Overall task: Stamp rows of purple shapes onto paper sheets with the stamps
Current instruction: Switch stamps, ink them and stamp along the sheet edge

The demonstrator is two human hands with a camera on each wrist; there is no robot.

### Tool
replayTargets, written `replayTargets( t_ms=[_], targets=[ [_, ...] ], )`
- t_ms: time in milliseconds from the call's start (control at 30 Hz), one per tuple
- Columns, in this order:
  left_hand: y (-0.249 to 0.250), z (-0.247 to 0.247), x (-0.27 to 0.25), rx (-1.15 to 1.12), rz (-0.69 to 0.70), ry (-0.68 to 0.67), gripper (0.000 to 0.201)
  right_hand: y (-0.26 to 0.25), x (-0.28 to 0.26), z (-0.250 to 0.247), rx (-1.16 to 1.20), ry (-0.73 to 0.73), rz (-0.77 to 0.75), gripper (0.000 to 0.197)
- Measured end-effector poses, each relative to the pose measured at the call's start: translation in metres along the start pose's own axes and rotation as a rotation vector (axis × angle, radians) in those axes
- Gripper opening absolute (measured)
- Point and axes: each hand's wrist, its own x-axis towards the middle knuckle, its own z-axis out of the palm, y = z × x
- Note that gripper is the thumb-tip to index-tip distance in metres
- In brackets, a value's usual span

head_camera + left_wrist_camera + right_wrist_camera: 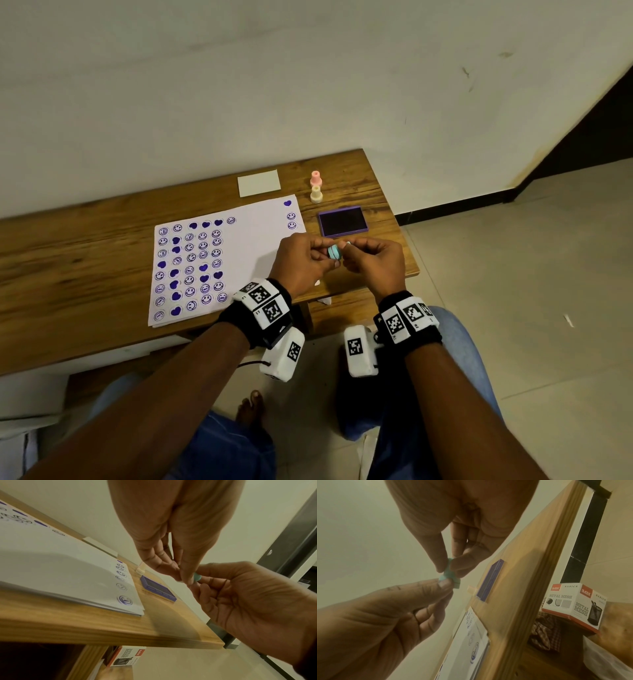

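Observation:
A small teal stamp (pixel 334 253) is held in the air between both hands, above the table's front right corner. My left hand (pixel 323 256) pinches its wide base, and my right hand (pixel 350 250) pinches its narrow handle. In the right wrist view the teal stamp (pixel 449 574) shows between thumb and forefinger. The white paper sheet (pixel 246 246) lies to the left, with columns of purple smileys and hearts on its left half and three marks at its far right corner. The purple ink pad (pixel 342 222) lies open just beyond the hands.
A pink stamp (pixel 315 178) and a cream stamp (pixel 316 194) stand upright behind the ink pad. A small white card (pixel 259 183) lies at the back. The wooden table (pixel 85 246) ends just right of the hands. A cardboard box (pixel 573 604) sits under it.

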Motion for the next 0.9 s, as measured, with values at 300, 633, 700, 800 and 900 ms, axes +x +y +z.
replayTargets(
  t_ms=[300, 633, 700, 800, 900],
  targets=[
    [0.001, -0.005, 0.006, 0.036, 0.028, -0.033, 0.035, -0.005, 0.000, 0.003, 0.056, -0.022, 0.042, 0.007],
    [-0.019, 0.012, 0.008, 0.175, 0.016, -0.035, 0.044, -0.001, 0.011, 0.002, -0.537, 0.073, -0.088, 0.023],
    [-0.023, 0.014, 0.007, 0.262, 0.048, 0.006, 0.042, -0.005, 0.014, 0.002, -0.630, 0.101, -0.095, 0.027],
    [-0.029, 0.010, 0.008, 0.300, 0.022, 0.043, 0.039, -0.008, 0.017, 0.007, -0.736, 0.081, -0.096, 0.029],
    [-0.036, 0.000, 0.011, 0.331, -0.031, 0.023, 0.040, -0.007, 0.018, 0.012, -0.817, 0.072, -0.119, 0.024]
  ],
)
